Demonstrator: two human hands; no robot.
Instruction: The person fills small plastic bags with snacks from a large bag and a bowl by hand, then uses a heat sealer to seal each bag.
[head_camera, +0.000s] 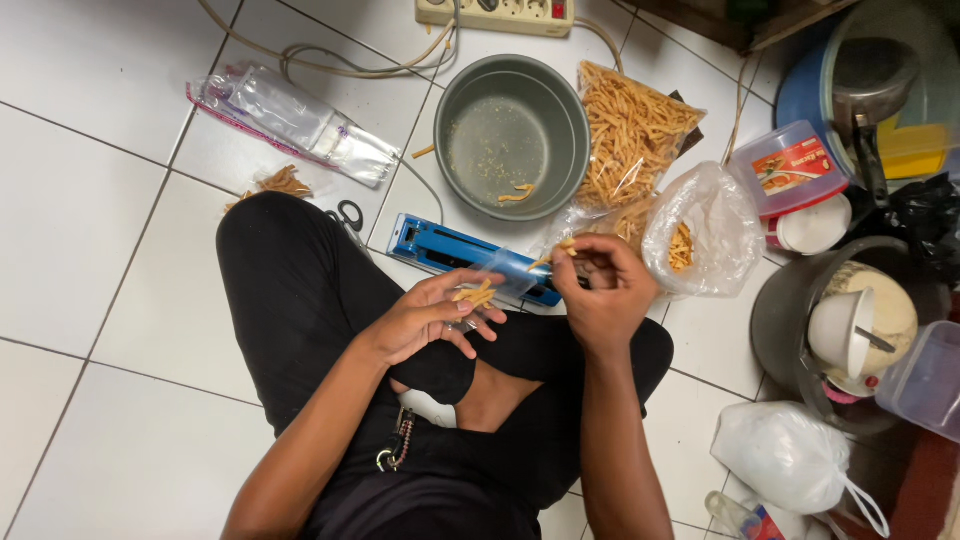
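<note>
Step in hand, as judged: filling a small clear plastic pouch (497, 278) with thin golden fried snack sticks (476, 294). Left hand (432, 318), grip curled shut on the pouch and a few sticks, holds it over the lap, just near of the blue bar-shaped sealer (440, 247) on the white tiled floor (90, 230). Right hand (600, 290), grip pinched together on several sticks, hovers at the pouch mouth. Next move calls for dropping them in cleanly. Large open bag of sticks (630, 125) lies far right.

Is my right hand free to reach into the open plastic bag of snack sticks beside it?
Probably yes. The right hand sits just left of the open plastic bag, whose mouth faces it, and nothing lies between them. It already pinches a few snack sticks, so its fingers aren't empty.
</note>
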